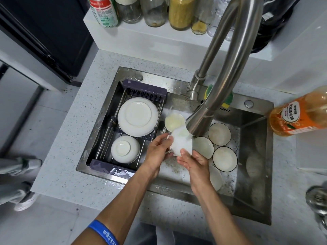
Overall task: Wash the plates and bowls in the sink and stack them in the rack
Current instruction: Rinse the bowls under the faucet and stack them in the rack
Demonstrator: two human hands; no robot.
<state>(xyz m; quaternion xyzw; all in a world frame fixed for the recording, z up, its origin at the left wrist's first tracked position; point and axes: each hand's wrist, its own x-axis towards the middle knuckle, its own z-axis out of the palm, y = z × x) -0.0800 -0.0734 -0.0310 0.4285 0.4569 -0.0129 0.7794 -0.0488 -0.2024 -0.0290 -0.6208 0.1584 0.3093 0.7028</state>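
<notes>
Two hands: both hold one white bowl (181, 142) under the tap (196, 124), over the middle of the sink (254, 200).
Left hand (157, 149): its fingers curl round the left side of the bowl.
Right hand (193, 162): its thumb presses on the near side of the bowl, and the other fingers are tucked under it where I cannot see them.
Water: it runs from the tap onto the bowl, so the bowl looks blurry.
Rack (109, 167): it sits across the left part of the sink, with a big plate (138, 116) upside down at the back and an upside-down bowl (125, 149) at the front.
Small dishes: three with dark rims (219, 134) lie in the sink just right of the hands, and one more pokes out under the right wrist.
Pale bowl (174, 121): it sits behind the held bowl.
Sponge (227, 100): yellow and green, behind the tap.
Soap bottle (299, 115): orange, on the counter (70, 138) at the right.
Jars (180, 13): on the shelf at the back.
</notes>
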